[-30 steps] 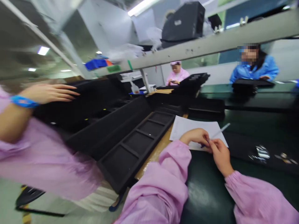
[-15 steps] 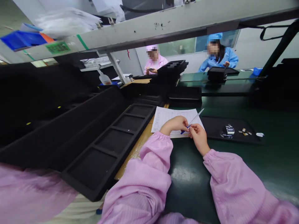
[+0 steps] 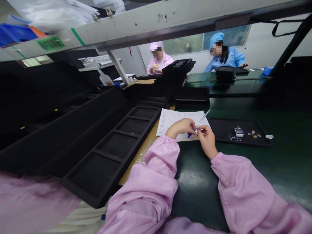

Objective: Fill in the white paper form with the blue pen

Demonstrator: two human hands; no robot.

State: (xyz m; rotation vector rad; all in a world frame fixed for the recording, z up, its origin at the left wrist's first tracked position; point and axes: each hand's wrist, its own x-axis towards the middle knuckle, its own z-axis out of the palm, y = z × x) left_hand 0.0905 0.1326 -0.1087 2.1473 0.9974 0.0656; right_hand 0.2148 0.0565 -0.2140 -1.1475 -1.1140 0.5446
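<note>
A pen (image 3: 201, 119) with a clear barrel and a blue end slants over a printed paper sheet (image 3: 168, 118). My left hand (image 3: 183, 126) is closed on it near the blue end, fingers pinched. Close beside it, my right hand (image 3: 207, 139) has thumb and fingertips pressed together, almost touching the left fingertips. What sits in that right pinch, if anything, is too small to make out. To the right of my hands, a shallow black tray (image 3: 224, 138) carries a silver tally counter (image 3: 237, 132) and several small metallic pieces (image 3: 254, 134).
A long black tray with compartments (image 3: 117, 145) lies to my left. Black boxes (image 3: 192, 97) stand behind the paper. A shelf beam (image 3: 146, 24) crosses overhead. Two people work across the green table (image 3: 195, 188); a pink sleeve (image 3: 31, 204) is at lower left.
The view has shifted slightly. My right fingertips have come a little away from the pen, which stays in my left hand. Across the table, both people's hands have moved.
</note>
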